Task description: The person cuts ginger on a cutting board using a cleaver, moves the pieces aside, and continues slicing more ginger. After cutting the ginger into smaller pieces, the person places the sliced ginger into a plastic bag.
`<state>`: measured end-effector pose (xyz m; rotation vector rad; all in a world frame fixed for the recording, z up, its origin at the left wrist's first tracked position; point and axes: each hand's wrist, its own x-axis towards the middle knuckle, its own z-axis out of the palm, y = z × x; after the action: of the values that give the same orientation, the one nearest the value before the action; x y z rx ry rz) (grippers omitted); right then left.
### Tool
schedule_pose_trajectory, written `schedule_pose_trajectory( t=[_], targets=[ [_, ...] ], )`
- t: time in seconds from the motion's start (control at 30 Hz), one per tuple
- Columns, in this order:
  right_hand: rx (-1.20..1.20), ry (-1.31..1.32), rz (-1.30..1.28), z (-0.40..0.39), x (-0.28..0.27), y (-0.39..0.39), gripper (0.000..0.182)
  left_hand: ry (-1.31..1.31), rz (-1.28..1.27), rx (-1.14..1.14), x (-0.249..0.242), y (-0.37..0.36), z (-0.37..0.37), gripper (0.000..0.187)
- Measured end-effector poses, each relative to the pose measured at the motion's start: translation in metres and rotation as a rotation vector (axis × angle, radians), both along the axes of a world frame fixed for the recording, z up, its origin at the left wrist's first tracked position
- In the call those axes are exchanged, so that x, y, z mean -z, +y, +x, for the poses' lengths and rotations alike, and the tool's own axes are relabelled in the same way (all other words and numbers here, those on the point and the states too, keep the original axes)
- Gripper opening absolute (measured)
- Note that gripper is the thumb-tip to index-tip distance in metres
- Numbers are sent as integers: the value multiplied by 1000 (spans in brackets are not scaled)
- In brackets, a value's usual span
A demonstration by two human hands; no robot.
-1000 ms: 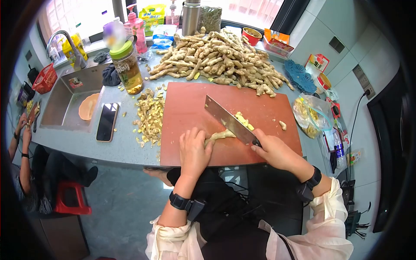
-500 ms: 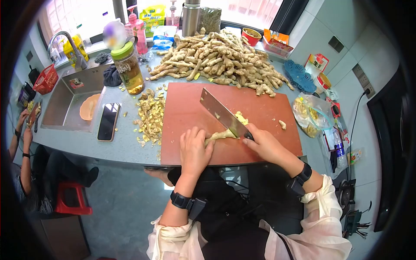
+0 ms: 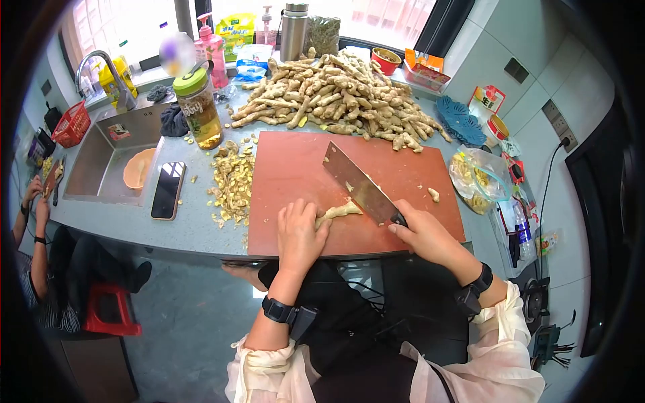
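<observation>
On the red-brown cutting board (image 3: 289, 161), my left hand (image 3: 302, 230) holds the left end of a knobbly ginger root (image 3: 344, 210), fingers curled on it. My right hand (image 3: 424, 232) grips the handle of a wide cleaver (image 3: 359, 185), whose blade slants up to the left, just right of the root's cut end. Part of the board behind the blade is hidden. A small ginger piece (image 3: 433, 195) lies at the board's right. Left of the board is a heap of sliced ginger (image 3: 233, 181); behind it rises a large pile of whole ginger (image 3: 342, 94).
Phone (image 3: 168, 191), green-lidded jar (image 3: 199, 111) and sink (image 3: 101, 164) stand to the left. At right are a blue dish (image 3: 461, 121) and a plastic bag (image 3: 478, 176). A co-worker's hands (image 3: 37, 198) hold something at far left, near a red stool (image 3: 113, 310).
My right hand and the cleaver have moved right, away from the root's cut end. The yellow slices seen beside the blade earlier are no longer visible. My left hand stays on the root.
</observation>
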<state>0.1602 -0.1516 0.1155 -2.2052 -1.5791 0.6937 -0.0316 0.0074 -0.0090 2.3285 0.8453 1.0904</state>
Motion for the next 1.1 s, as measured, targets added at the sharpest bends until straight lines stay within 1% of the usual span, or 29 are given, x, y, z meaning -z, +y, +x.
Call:
schedule_pose_trajectory(
  t=[0.1, 0.17, 0.4, 0.43, 0.53, 0.6, 0.67, 0.8, 0.87, 0.93, 1.0, 1.1],
  targets=[
    [37, 36, -55, -5, -5, 2, 30, 14, 2, 4, -1, 0, 0, 24],
    [35, 31, -68, -6, -3, 3, 31, 101, -62, 22, -4, 0, -2, 21],
    [41, 31, -137, -7, -2, 11, 32, 91, -59, 40, -5, 1, -1, 22],
    [44, 31, -140, -7, -1, 13, 32, 58, -46, 45, -5, 2, -1, 24],
    [39, -37, -151, -8, 10, 18, 30, 21, -28, 52, -2, 3, 0, 26],
    [-33, -172, -41, -6, 23, 22, 28, 16, -21, 54, -1, 2, -1, 26],
    [-37, -194, -40, -9, 28, 29, 28, 69, -41, 54, -4, 1, -2, 22],
    [-65, -278, -48, -17, 29, 46, 26, 100, -29, 29, -2, 2, -2, 22],
    [-65, -253, -35, -13, 28, 45, 27, 36, -11, 20, 0, 1, -1, 26],
    [-62, -235, -26, -6, 28, 37, 27, 35, -8, 16, 1, 1, -1, 26],
    [-67, -158, 12, 3, 27, 25, 28, 26, -9, 11, 1, 1, 0, 26],
    [-18, -124, -23, 7, 21, 12, 30, 22, 2, 16, 1, 1, 1, 25]
  ],
)
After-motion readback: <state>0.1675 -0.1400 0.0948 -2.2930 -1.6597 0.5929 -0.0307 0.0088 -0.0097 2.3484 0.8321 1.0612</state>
